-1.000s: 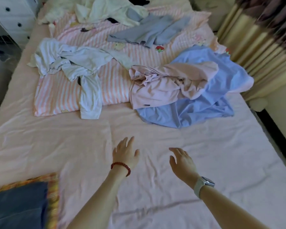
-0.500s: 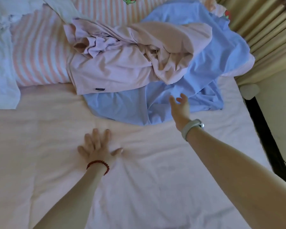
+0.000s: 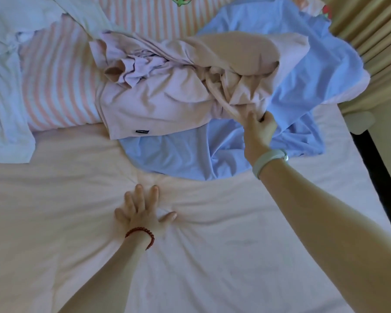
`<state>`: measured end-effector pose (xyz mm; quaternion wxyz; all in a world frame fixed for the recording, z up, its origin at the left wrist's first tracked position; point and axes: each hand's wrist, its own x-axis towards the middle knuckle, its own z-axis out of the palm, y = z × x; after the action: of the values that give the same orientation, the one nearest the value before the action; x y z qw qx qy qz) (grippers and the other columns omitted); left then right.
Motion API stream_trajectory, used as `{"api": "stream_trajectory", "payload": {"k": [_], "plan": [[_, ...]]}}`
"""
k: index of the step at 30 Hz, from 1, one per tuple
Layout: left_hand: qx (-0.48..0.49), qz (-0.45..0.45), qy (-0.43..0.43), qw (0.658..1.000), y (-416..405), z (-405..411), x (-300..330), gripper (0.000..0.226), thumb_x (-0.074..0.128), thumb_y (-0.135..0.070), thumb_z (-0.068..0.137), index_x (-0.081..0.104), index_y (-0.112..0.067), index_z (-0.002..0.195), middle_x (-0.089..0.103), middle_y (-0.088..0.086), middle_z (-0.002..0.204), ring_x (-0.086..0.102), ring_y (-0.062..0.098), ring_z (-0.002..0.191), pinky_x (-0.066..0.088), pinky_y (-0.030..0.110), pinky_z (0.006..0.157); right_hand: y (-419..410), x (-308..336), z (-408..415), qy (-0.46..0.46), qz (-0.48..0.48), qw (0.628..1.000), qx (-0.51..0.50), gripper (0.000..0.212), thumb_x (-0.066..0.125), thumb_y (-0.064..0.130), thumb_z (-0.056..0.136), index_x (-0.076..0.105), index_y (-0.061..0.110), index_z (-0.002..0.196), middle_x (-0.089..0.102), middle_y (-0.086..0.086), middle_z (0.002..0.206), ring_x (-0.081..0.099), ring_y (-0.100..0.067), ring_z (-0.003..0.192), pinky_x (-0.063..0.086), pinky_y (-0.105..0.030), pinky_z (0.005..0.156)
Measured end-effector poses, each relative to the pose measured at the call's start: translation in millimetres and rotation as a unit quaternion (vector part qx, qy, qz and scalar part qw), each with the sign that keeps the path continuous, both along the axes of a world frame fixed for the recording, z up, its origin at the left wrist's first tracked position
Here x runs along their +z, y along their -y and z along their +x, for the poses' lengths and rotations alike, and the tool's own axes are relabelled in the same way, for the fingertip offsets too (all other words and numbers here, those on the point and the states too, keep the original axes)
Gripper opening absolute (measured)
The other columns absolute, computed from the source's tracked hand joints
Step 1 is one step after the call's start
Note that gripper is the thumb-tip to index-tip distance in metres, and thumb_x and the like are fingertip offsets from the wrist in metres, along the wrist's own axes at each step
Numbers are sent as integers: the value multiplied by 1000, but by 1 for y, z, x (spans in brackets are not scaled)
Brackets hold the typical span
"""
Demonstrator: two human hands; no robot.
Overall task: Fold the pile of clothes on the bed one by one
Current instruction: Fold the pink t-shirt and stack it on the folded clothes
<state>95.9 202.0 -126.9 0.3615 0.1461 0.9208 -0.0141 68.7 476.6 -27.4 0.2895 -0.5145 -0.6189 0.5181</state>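
On my screen the right hand (image 3: 259, 129) was stretched forward, and its fingers were curled around a fold of the pale pink garment (image 3: 167, 96), grasping it at the near right edge. This garment lay crumpled on top of the light blue garment (image 3: 212, 154), and both were on the far right part of the bed (image 3: 212, 256), near the yellow curtain (image 3: 370, 41). The left hand (image 3: 142, 213) was pressed flat on the pink sheet, fingers straight and spread, holding nothing; a red bead bracelet (image 3: 142, 234) was on its wrist. I saw a white garment (image 3: 2, 98) at the far left, partly over the striped blanket (image 3: 61, 91).
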Motion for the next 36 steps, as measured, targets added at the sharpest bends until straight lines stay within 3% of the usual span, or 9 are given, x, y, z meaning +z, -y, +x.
{"api": "stream_trajectory", "payload": {"k": [4, 9, 14, 17, 22, 25, 28, 31, 36], "plan": [[-5, 29, 30, 999, 9, -14, 24, 77, 42, -63, 85, 2, -40, 146, -13, -2, 156, -8, 27, 143, 8, 50, 111, 59, 14, 74, 21, 70, 997, 24, 30, 44, 0, 89, 33, 15, 66, 34, 5, 63, 30, -7, 56, 29, -21, 55], [142, 264, -99, 949, 40, 11, 81, 33, 55, -14, 89, 58, -6, 121, 52, 14, 131, 43, 32, 124, 34, 35, 100, 151, 29, 185, 49, 110, 984, 134, 18, 42, 21, 90, 39, 13, 75, 38, 9, 63, 42, 6, 57, 32, -8, 55], [118, 407, -60, 904, 68, 80, 135, 38, 61, -19, 85, 57, -1, 118, 56, 11, 116, 49, 21, 114, 29, 7, 90, 226, 50, 277, 87, 97, 935, 331, 15, 38, 27, 88, 39, 22, 74, 32, 16, 64, 35, 3, 57, 24, -16, 56], [136, 387, -6, 912, 83, 105, 138, 49, 64, -22, 84, 50, -3, 126, 53, 14, 125, 49, 27, 118, 34, 20, 95, 264, 51, 327, 158, 18, 898, 411, 16, 39, 33, 83, 30, 32, 70, 33, 15, 62, 32, -5, 60, 24, -21, 58], [148, 211, 146, 955, 105, 140, 114, 58, 65, -22, 85, 40, 8, 127, 32, 19, 147, 32, 31, 134, 32, 33, 105, 292, 36, 365, 219, -163, 931, 241, 23, 52, 17, 87, 42, 13, 67, 38, 5, 59, 36, -4, 54, 28, -19, 53], [62, 231, 98, 966, 111, 148, 89, 72, 69, -27, 81, 33, -9, 141, 27, 12, 150, 29, 31, 136, 29, 39, 108, 283, 37, 361, 198, -192, 950, 145, 9, 55, 6, 90, 57, 7, 81, 51, 4, 65, 44, -5, 60, 36, -13, 55], [39, 244, -11, 969, 101, 139, 83, 37, 64, -17, 83, 59, -6, 118, 36, 16, 143, 27, 35, 135, 26, 37, 106, 271, 39, 352, 177, -202, 959, 94, 14, 58, 13, 88, 60, 8, 101, 59, -3, 81, 54, -14, 75, 38, -15, 61], [30, 311, -65, 948, 88, 122, 97, 26, 50, -21, 82, 61, 3, 85, 59, 19, 110, 49, 36, 109, 42, 38, 87, 261, 47, 351, 113, -210, 971, 33, 30, 54, 27, 72, 55, 20, 102, 56, -8, 81, 49, -17, 73, 38, -19, 59], [77, 476, -23, 876, 87, 106, 192, 16, 54, -16, 87, 49, -7, 75, 50, 6, 67, 49, 13, 65, 34, 20, 57, 233, 89, 353, 70, -106, 991, -47, 23, 47, 23, 68, 62, 19, 86, 61, 1, 77, 52, -10, 70, 38, -12, 58]]}}
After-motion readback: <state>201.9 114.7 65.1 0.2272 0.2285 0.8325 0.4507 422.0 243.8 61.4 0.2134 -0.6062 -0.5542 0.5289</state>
